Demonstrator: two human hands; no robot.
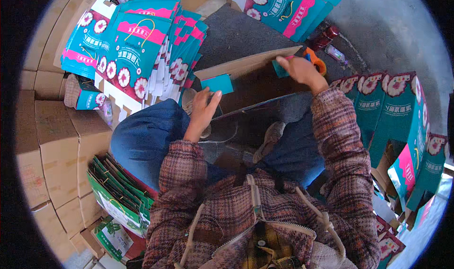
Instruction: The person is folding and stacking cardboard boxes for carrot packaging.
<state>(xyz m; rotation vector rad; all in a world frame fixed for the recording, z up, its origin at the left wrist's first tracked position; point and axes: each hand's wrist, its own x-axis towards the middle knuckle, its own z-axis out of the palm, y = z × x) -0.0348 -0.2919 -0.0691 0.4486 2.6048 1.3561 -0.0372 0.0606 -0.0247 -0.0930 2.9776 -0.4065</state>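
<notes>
Between my knees is an open folding carton point(253, 87), brown inside with small teal end flaps. My left hand point(202, 112) is at its left end, with thumb and a finger against the teal flap point(218, 83) and the near corner pinched between them. At the right end my right hand point(302, 72) grips the wall, the thumb lying over the other teal flap point(280, 69). The rest of the right fingers are hidden behind the carton. Just beyond the right hand lies an orange roll or ring-shaped tool point(315, 61), partly covered.
Flattened teal-and-pink cartons point(135, 47) are stacked at the far left, with more point(295, 9) at the far right. Set-up teal boxes point(395, 103) stand on the right. Brown cartons point(56, 141) wall the left, beside green bags point(116, 193). A dark red jar point(326, 36) lies beyond.
</notes>
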